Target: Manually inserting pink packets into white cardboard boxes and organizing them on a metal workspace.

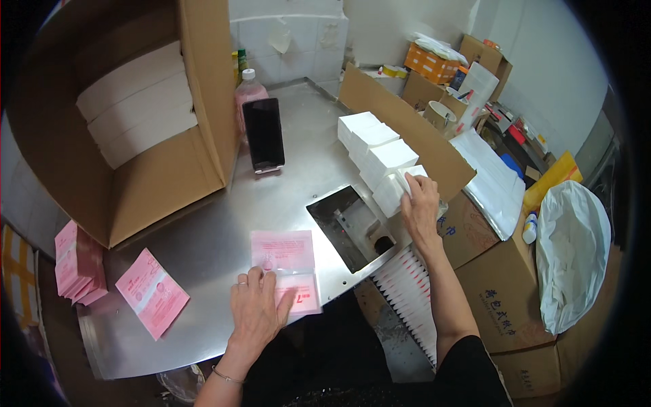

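My left hand (254,312) lies on a pink and white plastic packing sleeve (283,245) near the table's front edge. Its fingers are stretched out and touch the sleeve, which stays flat on the metal. At the right, my right hand (422,210) has its thumb and fingers around the nearest stack of folded white tissues (388,195). That stack ends a row of several white tissue stacks (369,139) running away toward the back. Its underside is hidden from me. Between the hands, a rectangular opening (332,234) is cut into the steel table (224,298).
A phone (263,132) stands upright before a pink bottle (249,88). A large open carton (163,186) with white stacks occupies the left. More pink sleeves (152,293) lie at the left edge. A cardboard flap (407,125), cartons (508,305) and a white bag (573,251) stand right.
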`<state>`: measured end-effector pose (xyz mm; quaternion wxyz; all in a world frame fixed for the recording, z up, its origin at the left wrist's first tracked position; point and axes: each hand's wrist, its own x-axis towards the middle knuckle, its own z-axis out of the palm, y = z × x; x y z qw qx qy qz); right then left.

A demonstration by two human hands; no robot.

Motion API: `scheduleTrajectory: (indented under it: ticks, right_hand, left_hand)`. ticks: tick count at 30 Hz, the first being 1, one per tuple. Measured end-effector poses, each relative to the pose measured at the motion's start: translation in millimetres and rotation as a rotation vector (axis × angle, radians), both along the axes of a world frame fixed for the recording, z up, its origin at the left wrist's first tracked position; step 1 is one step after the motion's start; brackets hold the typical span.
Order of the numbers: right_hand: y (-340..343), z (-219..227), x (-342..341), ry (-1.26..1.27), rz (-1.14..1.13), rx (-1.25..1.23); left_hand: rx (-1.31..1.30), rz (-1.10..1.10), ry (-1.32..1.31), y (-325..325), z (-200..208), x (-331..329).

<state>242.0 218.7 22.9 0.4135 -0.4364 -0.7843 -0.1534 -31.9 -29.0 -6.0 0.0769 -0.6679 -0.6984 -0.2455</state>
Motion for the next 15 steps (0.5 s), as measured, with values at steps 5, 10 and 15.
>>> scheduleTrajectory:
  ticks: [5,10,15]
  right_hand:
    - [-47.1,-8.9,-47.0,-0.093,0.333,0.024]
    - [-179.2,-26.8,-101.0,-0.386,0.937,-0.023]
    - [-113.7,-54.1,-160.4,-0.218,0.563,-0.294]
  left_hand:
    - [-0.088,-0.231,-0.171,-5.0,11.2,14.5]
    - [-0.084,-0.062,-0.074,-13.3,20.8,-10.9]
    - [-0.072,-0.074,-0.25,-2.0,24.0,21.9]
